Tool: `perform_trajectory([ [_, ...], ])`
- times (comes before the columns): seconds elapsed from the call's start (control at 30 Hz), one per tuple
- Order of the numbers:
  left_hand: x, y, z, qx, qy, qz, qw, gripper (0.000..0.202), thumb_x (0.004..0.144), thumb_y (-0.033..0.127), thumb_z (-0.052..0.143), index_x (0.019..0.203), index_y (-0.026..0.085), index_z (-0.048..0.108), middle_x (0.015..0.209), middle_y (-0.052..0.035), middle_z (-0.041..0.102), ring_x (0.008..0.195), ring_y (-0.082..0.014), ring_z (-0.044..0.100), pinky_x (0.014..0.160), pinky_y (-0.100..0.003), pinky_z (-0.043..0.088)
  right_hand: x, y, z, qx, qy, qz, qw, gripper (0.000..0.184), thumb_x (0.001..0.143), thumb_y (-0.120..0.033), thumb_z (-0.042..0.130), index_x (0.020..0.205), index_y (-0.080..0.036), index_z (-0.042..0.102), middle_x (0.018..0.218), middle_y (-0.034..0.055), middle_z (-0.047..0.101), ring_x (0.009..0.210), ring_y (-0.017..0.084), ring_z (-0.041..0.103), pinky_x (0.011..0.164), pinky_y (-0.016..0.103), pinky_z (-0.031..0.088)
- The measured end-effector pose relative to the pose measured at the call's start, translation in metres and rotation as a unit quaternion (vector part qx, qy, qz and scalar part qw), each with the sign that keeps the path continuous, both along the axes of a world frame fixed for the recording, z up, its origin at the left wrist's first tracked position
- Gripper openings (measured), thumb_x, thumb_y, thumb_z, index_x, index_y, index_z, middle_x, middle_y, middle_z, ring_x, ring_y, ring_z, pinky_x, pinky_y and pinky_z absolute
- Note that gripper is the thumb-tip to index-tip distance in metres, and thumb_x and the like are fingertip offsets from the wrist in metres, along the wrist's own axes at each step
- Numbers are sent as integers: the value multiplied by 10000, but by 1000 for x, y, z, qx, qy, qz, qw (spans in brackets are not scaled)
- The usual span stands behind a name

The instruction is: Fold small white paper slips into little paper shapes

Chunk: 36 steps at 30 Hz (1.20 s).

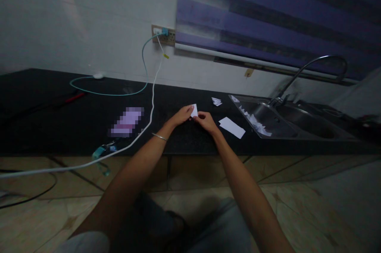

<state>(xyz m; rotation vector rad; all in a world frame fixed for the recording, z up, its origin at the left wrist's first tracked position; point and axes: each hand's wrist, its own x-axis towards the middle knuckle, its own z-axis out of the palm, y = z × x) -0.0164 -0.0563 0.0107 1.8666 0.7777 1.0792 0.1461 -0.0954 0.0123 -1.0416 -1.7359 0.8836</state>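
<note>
Both my hands meet over the black countertop (44, 126) and pinch one small white paper piece (194, 110). My left hand (182, 115), with a thin bangle on its wrist, grips the paper's left side. My right hand (206, 121) holds its lower right side with fingers closed. A larger white paper sheet (232, 127) lies flat just right of my right hand. A few small white paper scraps (216, 101) sit farther back.
A steel sink (285, 120) with a curved tap and white scraps on its drainboard is at the right. A white cable (143, 126) and a teal cable run from a wall socket (163, 34) across the counter. A blurred rectangle (127, 121) lies at the left.
</note>
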Motion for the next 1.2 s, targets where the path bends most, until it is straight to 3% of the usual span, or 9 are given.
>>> perform_trajectory([
  [0.1,0,0,1,27,7,2,1000,442,938,557,428,773,156,514,681,5,496,622,-115,444,570,-235,368,0,0,0,-8,10,16,1000,206,730,-337,662,782,-146,720,761,27,695,714,168,599,757,298,437],
  [0.33,0,8,-5,63,-3,24,998,397,929,512,440,714,179,446,670,21,429,623,-114,409,555,-234,328,6,3,-5,-2,-39,48,998,221,739,-359,667,683,-145,683,703,17,660,681,160,576,694,276,416],
  [0.57,-1,2,-5,96,46,24,994,393,936,494,430,714,171,462,680,19,440,627,-109,408,563,-235,321,3,-1,-1,18,-46,48,998,344,814,-472,615,743,-149,709,729,22,667,684,166,574,687,278,426],
  [0.67,0,-1,-3,59,25,15,998,398,931,518,437,741,171,482,682,16,460,617,-109,430,551,-230,341,3,-2,1,20,-34,40,998,338,795,-478,636,767,-153,727,738,21,670,689,174,574,687,284,425],
  [0.8,0,-4,1,-9,-6,-44,999,360,905,514,502,792,173,495,697,16,513,576,-100,496,527,-220,398,6,0,1,-3,-5,-24,1000,315,753,-457,657,663,-158,699,614,-1,593,611,152,500,611,273,376],
  [1.0,-2,-2,0,-16,-15,-36,999,287,910,420,547,793,163,500,697,15,547,555,-86,538,533,-206,433,6,4,0,-1,36,-14,999,301,760,-463,634,718,-169,685,671,-3,581,625,136,456,591,259,345],
  [1.1,-1,-1,-2,-31,-18,-29,999,304,919,435,538,794,160,503,668,20,538,541,-80,525,530,-199,426,6,6,0,3,45,-25,999,295,762,-454,624,674,-173,644,623,-16,524,596,127,425,586,259,344],
  [1.2,-2,-5,2,-38,-13,-62,997,361,921,484,523,789,147,528,653,7,546,542,-82,511,533,-205,420,8,7,-1,14,47,-44,998,304,763,-469,619,669,-180,620,607,-19,505,603,132,431,588,259,357],
])
